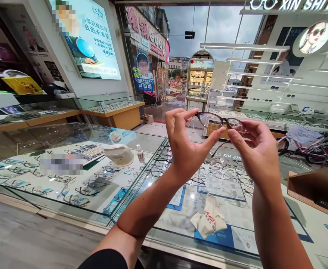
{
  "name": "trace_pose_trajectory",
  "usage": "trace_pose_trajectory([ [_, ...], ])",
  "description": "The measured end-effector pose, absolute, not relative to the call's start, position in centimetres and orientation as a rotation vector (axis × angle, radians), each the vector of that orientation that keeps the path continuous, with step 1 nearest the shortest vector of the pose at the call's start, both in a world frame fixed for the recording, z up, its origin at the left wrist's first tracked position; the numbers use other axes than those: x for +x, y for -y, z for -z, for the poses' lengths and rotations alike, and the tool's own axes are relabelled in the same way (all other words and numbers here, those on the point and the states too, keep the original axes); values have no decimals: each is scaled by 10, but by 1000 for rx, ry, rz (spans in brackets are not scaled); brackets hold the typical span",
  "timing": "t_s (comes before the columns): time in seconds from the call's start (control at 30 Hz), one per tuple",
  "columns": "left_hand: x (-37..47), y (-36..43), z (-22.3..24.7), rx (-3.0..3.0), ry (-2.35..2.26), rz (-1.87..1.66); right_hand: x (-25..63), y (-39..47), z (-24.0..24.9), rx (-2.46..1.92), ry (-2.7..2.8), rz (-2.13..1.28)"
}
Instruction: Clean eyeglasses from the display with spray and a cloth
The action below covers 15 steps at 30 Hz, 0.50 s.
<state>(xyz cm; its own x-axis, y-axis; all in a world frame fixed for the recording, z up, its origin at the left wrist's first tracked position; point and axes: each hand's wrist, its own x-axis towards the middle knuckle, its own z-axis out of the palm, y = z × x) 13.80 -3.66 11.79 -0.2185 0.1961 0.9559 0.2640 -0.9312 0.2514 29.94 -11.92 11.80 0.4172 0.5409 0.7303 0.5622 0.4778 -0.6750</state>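
A pair of dark-framed eyeglasses (pixel 225 121) is held up in front of me, above the glass display counter. My left hand (pixel 185 140) pinches the left end of the frame, its thumb stretched under the lens near the bridge. On the other side my right hand (pixel 252 145) grips the frame by the right lens, thumb in front and fingers behind. One thin temple hangs down between the hands. Below them on the glass lies a crumpled cream cleaning cloth (pixel 209 216) with red print.
Rows of eyeglasses (pixel 88 190) fill the glass cases. On the left case top stand a white device (pixel 119 155), a small spray bottle (pixel 140 153) and a calculator-like keypad (pixel 92 152). A wooden tray-like box (pixel 315 186) juts in at right. Bicycles (pixel 318 147) stand beyond.
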Motion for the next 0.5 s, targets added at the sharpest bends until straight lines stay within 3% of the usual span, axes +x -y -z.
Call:
trace_pose_trajectory([
  [0.33, 139, 35, -115, -1948, 583, 2314, 306, 118, -116, -1148, 1257, 46],
  [0.5, 145, 26, -111, -2053, 624, 2369, 305, 123, -119, -1221, 1220, 234],
])
